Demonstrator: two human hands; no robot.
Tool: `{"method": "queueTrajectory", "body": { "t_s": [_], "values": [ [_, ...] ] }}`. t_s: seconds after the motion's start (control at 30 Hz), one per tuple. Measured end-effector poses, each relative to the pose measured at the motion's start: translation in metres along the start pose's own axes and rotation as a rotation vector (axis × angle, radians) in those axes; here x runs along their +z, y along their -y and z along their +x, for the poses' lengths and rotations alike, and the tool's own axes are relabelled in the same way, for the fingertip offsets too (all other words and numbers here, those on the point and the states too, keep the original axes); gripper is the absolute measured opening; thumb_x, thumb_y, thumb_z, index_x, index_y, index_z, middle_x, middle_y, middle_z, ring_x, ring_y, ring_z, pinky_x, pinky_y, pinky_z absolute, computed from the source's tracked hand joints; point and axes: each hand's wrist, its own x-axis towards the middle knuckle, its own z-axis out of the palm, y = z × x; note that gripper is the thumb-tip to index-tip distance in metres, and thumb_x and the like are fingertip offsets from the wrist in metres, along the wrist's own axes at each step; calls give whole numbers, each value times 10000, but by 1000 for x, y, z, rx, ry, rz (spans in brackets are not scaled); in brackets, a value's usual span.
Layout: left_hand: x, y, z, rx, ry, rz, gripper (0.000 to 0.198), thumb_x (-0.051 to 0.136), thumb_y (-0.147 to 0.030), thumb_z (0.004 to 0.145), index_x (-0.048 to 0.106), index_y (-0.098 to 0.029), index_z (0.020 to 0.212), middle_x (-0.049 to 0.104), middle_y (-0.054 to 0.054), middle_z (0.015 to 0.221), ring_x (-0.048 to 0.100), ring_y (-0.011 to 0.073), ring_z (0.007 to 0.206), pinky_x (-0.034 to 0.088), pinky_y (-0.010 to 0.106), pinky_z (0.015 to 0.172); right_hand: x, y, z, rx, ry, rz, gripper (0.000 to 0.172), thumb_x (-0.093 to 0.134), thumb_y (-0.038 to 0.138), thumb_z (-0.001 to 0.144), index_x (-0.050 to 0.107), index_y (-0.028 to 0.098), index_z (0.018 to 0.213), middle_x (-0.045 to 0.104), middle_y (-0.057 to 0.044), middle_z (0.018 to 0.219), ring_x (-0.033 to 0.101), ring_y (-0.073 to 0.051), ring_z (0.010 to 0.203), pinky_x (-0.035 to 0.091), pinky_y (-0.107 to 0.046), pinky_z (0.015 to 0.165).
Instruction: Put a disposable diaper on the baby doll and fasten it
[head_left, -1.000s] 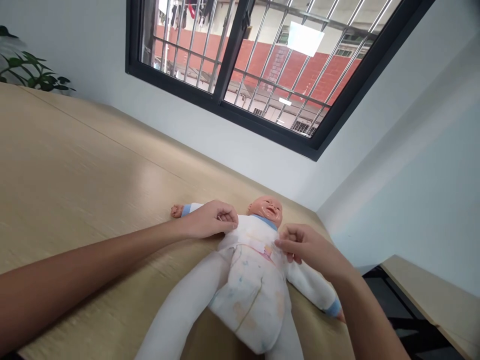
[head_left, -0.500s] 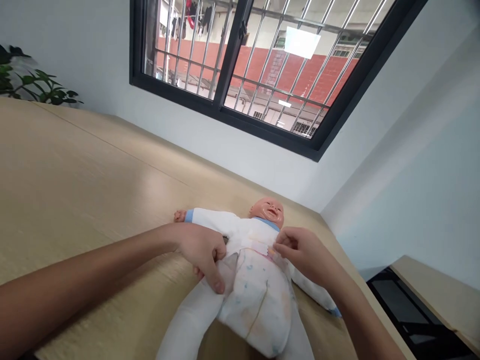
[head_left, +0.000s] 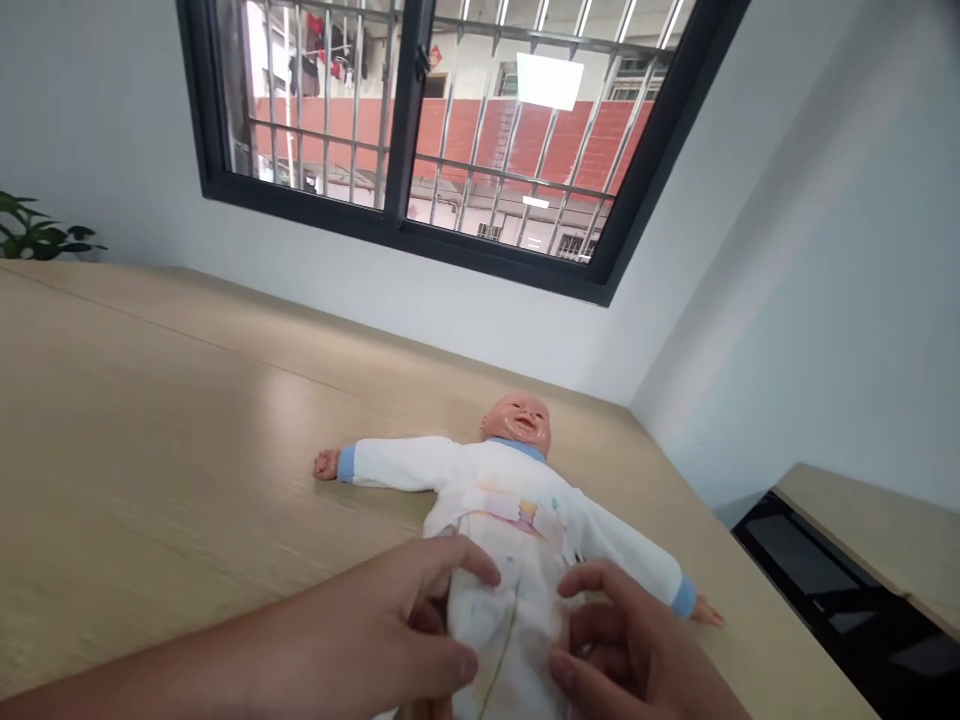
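Note:
A baby doll (head_left: 516, 425) lies on its back in a white top (head_left: 480, 480) with blue cuffs and collar. Around its lower body is a white diaper (head_left: 510, 610) with pale prints and a yellowish line down the front. My left hand (head_left: 420, 620) is at the diaper's left edge, thumb and index on its front, other fingers curled at the side. At the opposite edge, my right hand (head_left: 611, 640) has its fingers bent against the diaper's side. Both hands cover the leg area, and some fingertips are hidden.
The doll is on a light wooden table (head_left: 187, 430). Behind it are a white wall and a barred window (head_left: 405, 235) with a dark frame. A green plant (head_left: 41, 235) shows at the far left. A low cabinet (head_left: 840, 600) with dark panels stands at the right.
Both hands have moved down from the diaper's waist to its lower sides. The doll's arms, partly covered before, now show fully spread. The camera view has shifted.

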Motion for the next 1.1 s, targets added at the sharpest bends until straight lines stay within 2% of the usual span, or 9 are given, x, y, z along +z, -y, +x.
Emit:
{"method": "queueTrajectory", "body": {
  "t_s": [0.17,0.33,0.47,0.6,0.7,0.77,0.87,0.97,1.1],
  "values": [
    [0,4,6,5,48,-30,455,627,-305,802,522,-228,1238,572,-31,709,571,114,598,459,194,583,10,-3,1,-48,52,217,547,736,554,773,372,217,1005,597,-2,802,491,-94,614,352,-195,535],
    [-7,9,-2,23,160,288,403,450,-293,960,516,-280,1358,539,-36,619,513,97,490,423,171,516,-5,7,3,-132,59,134,392,730,383,805,384,199,831,511,40,715,435,-81,622,307,-187,524],
    [1,22,-11,129,-113,561,409,519,-331,933,554,-348,1339,592,-11,838,566,106,631,441,182,579,-15,13,1,-80,76,32,344,720,333,802,410,197,862,537,32,717,435,-85,624,290,-193,529],
    [10,34,-13,183,-359,535,361,640,-393,842,572,-290,1180,580,-24,782,547,141,651,442,210,573,-20,20,-8,-18,39,-57,314,725,278,758,451,198,888,505,55,652,441,-87,589,292,-195,522],
    [12,31,-15,221,-262,709,238,669,-371,795,578,-265,987,620,0,812,579,185,699,464,259,613,-20,20,-16,-9,145,-109,261,728,203,703,509,186,845,562,25,746,498,-100,654,343,-200,561],
    [13,26,-17,264,-174,883,339,624,-275,826,573,-307,1159,663,23,969,620,218,836,486,288,720,-15,15,-18,-25,150,-191,245,710,202,712,552,195,898,579,20,771,516,-113,677,368,-207,581],
    [17,22,-18,318,-182,1062,479,544,-200,891,509,-340,1348,654,47,1153,615,247,1018,478,316,860,-4,5,-15,-98,20,-423,214,653,225,772,593,217,977,573,30,685,496,-120,618,371,-219,564],
    [23,17,-22,304,-204,1212,229,528,-230,920,675,-273,1091,684,73,1008,626,266,936,482,342,803,-1,3,-13,-157,-18,-595,98,636,196,783,635,220,879,616,17,699,525,-125,635,383,-218,572],
    [22,-1,-31,237,-65,1156,123,630,-321,864,634,-236,776,674,40,902,625,220,794,468,300,652,-15,17,-22,-231,-9,-725,104,608,234,857,640,222,759,602,18,661,511,-116,599,374,-214,534]
  ]
}}
